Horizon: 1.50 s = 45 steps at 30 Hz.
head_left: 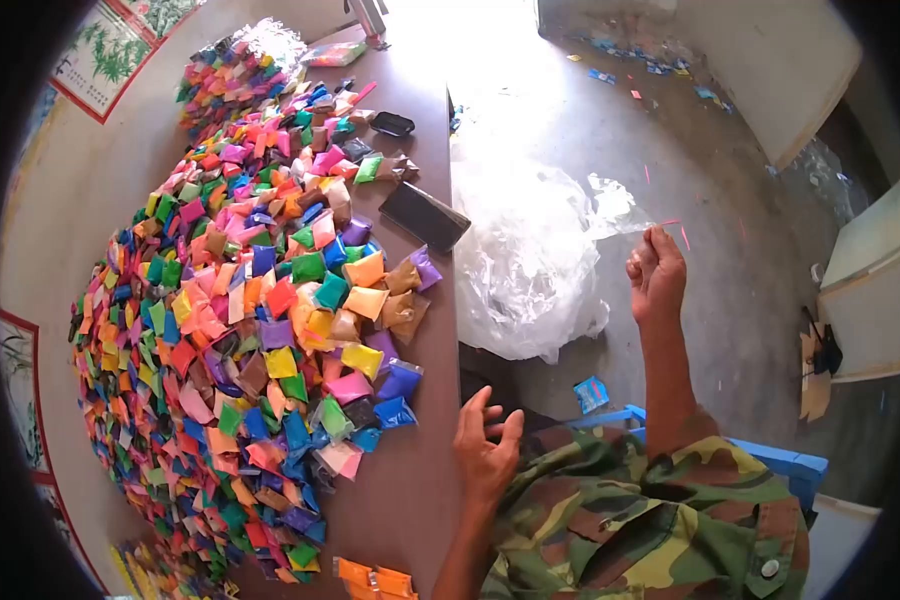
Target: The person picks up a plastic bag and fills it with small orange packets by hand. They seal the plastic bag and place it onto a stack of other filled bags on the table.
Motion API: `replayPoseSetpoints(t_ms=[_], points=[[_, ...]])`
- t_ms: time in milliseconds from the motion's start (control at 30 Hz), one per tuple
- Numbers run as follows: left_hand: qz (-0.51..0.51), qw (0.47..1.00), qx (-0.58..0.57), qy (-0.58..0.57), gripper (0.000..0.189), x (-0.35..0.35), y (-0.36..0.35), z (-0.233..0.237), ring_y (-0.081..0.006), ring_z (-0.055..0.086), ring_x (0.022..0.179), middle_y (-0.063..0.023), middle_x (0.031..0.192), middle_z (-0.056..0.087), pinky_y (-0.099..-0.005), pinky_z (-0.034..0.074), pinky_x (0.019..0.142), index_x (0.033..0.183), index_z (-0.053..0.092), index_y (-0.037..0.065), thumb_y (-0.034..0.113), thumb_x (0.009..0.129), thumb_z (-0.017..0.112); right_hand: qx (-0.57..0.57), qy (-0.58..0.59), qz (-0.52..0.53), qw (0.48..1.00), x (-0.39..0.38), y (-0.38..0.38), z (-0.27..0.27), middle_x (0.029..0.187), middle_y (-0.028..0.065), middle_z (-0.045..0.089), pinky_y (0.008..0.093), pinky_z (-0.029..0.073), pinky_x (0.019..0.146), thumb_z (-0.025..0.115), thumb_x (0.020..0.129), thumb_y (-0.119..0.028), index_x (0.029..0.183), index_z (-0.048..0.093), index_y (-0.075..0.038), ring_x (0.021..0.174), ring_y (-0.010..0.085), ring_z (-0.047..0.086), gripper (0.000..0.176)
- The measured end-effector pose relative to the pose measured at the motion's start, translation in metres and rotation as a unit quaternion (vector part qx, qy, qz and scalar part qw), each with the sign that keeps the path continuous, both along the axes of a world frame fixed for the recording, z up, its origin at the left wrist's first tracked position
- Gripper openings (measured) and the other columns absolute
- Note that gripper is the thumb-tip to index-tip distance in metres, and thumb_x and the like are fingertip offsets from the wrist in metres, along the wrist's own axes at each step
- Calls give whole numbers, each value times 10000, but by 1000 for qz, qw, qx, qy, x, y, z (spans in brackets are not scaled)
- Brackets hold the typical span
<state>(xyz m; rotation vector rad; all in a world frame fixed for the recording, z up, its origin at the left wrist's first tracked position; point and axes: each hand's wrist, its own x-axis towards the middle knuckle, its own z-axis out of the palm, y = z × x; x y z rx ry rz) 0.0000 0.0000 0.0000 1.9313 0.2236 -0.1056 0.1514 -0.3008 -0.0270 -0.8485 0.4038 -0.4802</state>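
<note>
1. The left hand (485, 448), at lower centre of the frame, hovers at the edge of the brown bench (410, 500); its grip is spread and holds nothing.
2. Nearest to it, the heap of small coloured plastic powder sachets (260, 330) fills the left half of the frame.
3. The right hand (656, 277), right of centre, is raised over the grey floor (590, 120), grip pressed together. A thin pink sliver (669, 222) sits at the fingertips; whether it is pinched I cannot tell.
4. A crumpled clear plastic bag (530, 270) lies between bench and right hand.

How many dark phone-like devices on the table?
2: a larger device at the table edge by the plastic bag, a smaller device farther back. The pile may hide others.
</note>
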Motion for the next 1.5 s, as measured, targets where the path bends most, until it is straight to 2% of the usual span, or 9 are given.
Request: replayPoseSetpoints(t_ms=[433,500,633,833,967,1100,1133,1367,1500], points=[[91,911,213,-342,851,15,69,90,-313,615,1352,-176,1576,553,-409,571,1014,1561,519,14,235,862,951,-130,-76,200,968,-58,79,113,972,92,670,350,523,709,738,976,3,1180,718,40,834,167,632,208],[103,893,253,-358,868,6,83,101,-340,598,1391,-174,1614,527,-435,541,1085,1554,526,16,252,844,965,-222,-287,315,877,-64,98,111,952,82,642,323,492,695,660,995,45,1166,725,43,810,136,585,183],[11,917,242,-317,778,-26,112,79,-402,583,1417,-205,1527,616,-495,462,1190,1494,609,30,195,818,958,181,-72,524,829,-71,120,97,963,110,703,381,571,748,671,991,-78,1124,746,37,852,191,683,191],[88,962,112,-231,520,-96,105,67,-315,689,1173,-166,1296,731,-424,536,1021,1368,684,-1,202,930,875,350,59,548,757,-85,179,102,1008,131,768,422,618,744,588,1057,-290,1201,756,-8,817,261,736,358],[247,951,-41,-182,306,-134,114,18,-163,746,945,-92,1064,780,-292,588,828,1266,724,-17,198,1052,767,321,9,672,667,-80,213,73,882,49,713,308,441,575,517,1117,-521,1161,732,-73,583,163,558,498],[343,923,12,-172,206,-158,115,23,-79,644,740,-17,863,731,-246,527,665,1117,746,-10,192,1076,743,69,89,600,792,-116,246,73,1059,55,709,302,497,760,403,1106,-725,1323,650,-106,900,181,682,701],[360,917,39,-170,207,-165,115,16,-76,623,720,-11,836,718,-249,515,651,1090,747,-8,199,1074,746,38,61,639,766,-125,248,67,1258,89,697,349,530,897,509,1101,-664,1499,553,-80,1131,202,671,708],[385,882,191,-194,322,-189,104,5,-66,566,667,-25,781,670,-265,466,598,1011,749,-20,283,1108,695,-214,9,699,682,-200,286,76,1354,123,687,318,546,975,705,1033,-239,1596,462,21,1203,153,637,666],[450,881,-23,-142,346,-208,106,7,-89,576,661,-38,799,691,-269,456,592,1041,754,-24,295,1130,652,-102,72,733,669,-196,282,71,1296,124,738,341,595,897,645,1113,-205,1540,545,33,1119,193,726,499]])
